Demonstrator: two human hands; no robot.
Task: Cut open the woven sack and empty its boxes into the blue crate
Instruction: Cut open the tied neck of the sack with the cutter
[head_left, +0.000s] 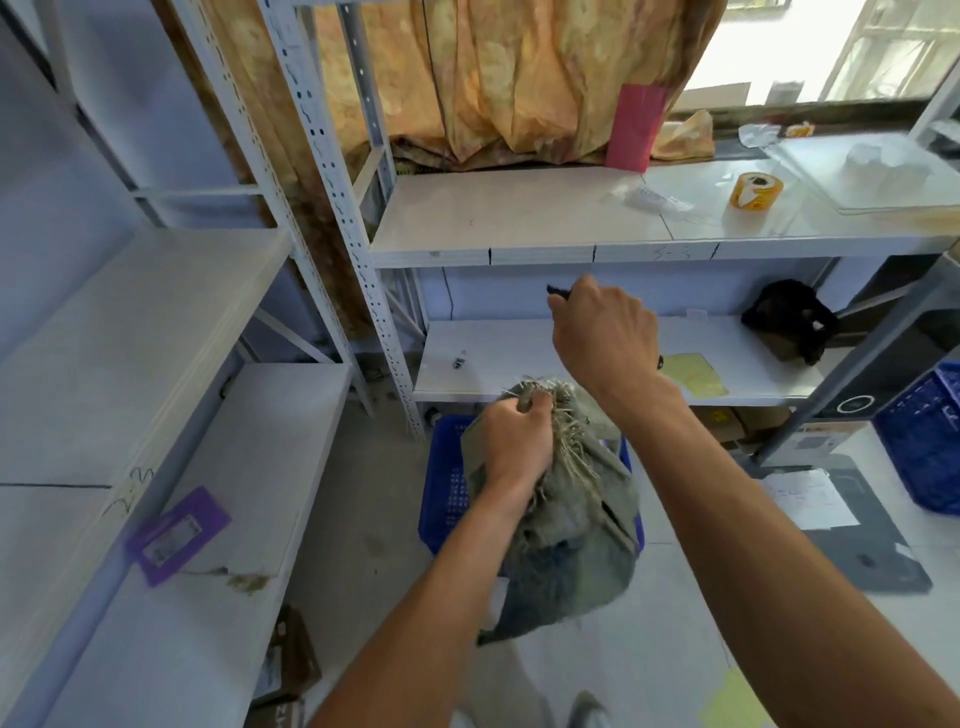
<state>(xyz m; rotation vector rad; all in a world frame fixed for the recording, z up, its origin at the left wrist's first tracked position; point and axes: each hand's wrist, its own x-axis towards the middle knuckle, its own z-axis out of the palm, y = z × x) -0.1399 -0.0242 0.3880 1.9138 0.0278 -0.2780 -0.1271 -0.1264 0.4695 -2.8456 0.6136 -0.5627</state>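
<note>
A grey-green woven sack (576, 540) hangs over the blue crate (447, 483) on the floor, its frayed top bunched upward. My left hand (514, 441) is clenched around that frayed neck and holds the sack up. My right hand (605, 327) is raised above the sack, in front of the lower shelf, with its fingers closed on a small dark tool (558, 292); only the tool's tip shows, so I cannot tell what it is. The sack's contents are hidden, and it covers most of the crate.
White metal shelving (519, 223) stands ahead and to the left. A yellow tape roll (756, 192) and a pink sheet (636, 127) sit on the upper shelf, a black bag (792, 317) on the lower one. A second blue crate (924, 441) is at right, a purple tag (176, 535) at left.
</note>
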